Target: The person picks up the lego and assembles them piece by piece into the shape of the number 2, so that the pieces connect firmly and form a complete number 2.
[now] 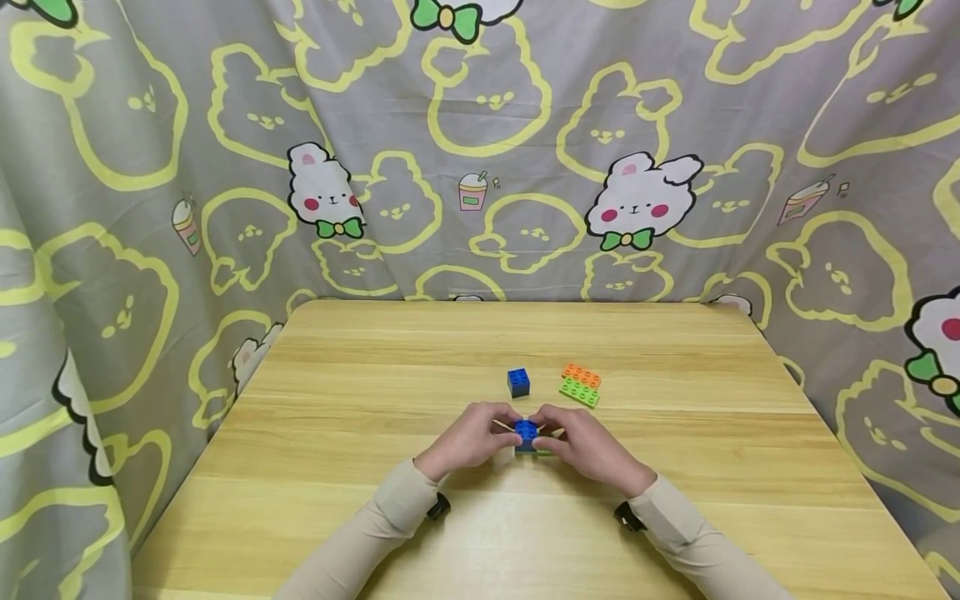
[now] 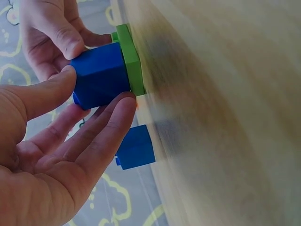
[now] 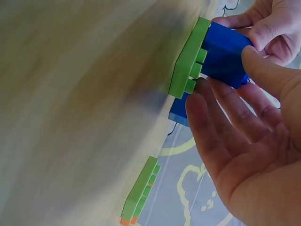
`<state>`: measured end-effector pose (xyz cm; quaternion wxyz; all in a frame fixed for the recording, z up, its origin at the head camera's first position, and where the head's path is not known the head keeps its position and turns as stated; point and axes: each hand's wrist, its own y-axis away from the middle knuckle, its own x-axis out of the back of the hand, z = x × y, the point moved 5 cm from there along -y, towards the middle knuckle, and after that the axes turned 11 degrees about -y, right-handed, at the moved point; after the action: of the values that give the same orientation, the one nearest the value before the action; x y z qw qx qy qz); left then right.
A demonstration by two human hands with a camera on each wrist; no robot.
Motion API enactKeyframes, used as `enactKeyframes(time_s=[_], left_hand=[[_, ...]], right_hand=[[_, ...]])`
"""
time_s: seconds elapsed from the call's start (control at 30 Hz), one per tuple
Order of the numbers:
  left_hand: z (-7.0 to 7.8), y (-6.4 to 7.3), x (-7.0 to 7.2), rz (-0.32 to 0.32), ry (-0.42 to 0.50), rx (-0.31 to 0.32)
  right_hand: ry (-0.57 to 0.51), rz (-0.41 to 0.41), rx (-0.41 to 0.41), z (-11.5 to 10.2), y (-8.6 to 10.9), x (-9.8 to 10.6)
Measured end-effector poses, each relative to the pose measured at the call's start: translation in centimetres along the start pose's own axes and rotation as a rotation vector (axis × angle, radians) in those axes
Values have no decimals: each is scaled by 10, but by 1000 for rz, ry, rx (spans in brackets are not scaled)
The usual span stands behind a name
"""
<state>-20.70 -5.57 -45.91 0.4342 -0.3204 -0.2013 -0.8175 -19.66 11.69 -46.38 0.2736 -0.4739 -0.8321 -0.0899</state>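
Note:
A blue toy building brick (image 1: 526, 431) stands on one end of a flat green studded plate (image 3: 187, 66), close over the table, between my two hands. From its left side my left hand (image 1: 474, 435) pinches the brick, thumb on the upper edge and fingers low beside it. Opposite, my right hand (image 1: 588, 446) has its thumb at the brick's top edge, with its fingers curled beside the brick and the plate's bare studs. In the left wrist view the blue brick (image 2: 101, 75) covers part of the plate (image 2: 131, 61).
A second blue brick (image 1: 518, 382) stands just beyond my hands. To its right an orange studded plate (image 1: 582, 373) and another green plate (image 1: 579, 392) lie against each other on the wooden table (image 1: 375, 358). A patterned curtain (image 1: 525, 108) hangs behind the table and along its sides.

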Motion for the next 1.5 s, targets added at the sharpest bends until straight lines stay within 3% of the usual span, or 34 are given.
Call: enactKeyframes(time_s=[1.0, 1.5], left_hand=[[2, 0, -2, -2, -22, 5], [1, 2, -4, 7, -26, -6]], right_hand=[[55, 14, 25, -6, 1, 2], [33, -26, -48, -3, 1, 5]])
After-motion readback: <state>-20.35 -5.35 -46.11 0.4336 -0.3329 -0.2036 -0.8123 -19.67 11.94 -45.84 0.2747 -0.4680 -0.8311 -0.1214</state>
